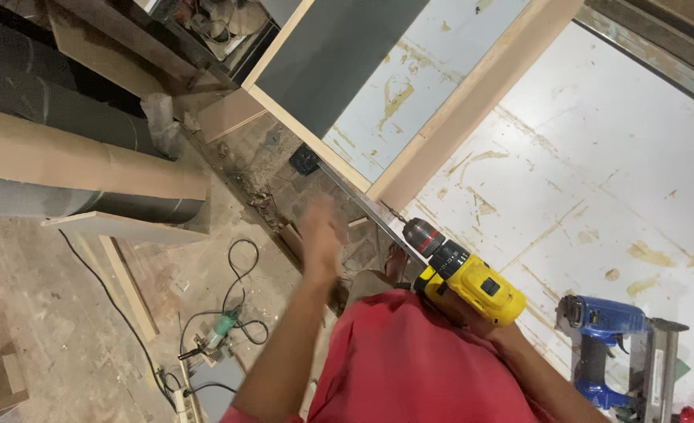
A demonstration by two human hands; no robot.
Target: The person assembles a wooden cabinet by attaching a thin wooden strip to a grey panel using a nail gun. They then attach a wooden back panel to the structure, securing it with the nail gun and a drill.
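Right hand: the right hand [497,333] is mostly hidden behind the drill [464,276]; it appears closed on the handle, though the fingers cannot be seen.
Drill: yellow and black, its bit aimed toward 11 o'clock, tip just beside the pale wooden frame [472,98].
Left hand: the left hand [322,231] is blurred, raised with fingers loosely spread, holding nothing, at 9 o'clock from the drill.
Metal strip: a thin metal strip [362,202] runs between the 2 hands along the frame's corner.
White board: the white board [613,157], glue-stained, lies at 2 o'clock from the drill.
Nail gun: a blue nail gun [617,345] rests on the board at 4 o'clock.
Floor: a green power tool [220,327] with a black cable lies at 8 o'clock.
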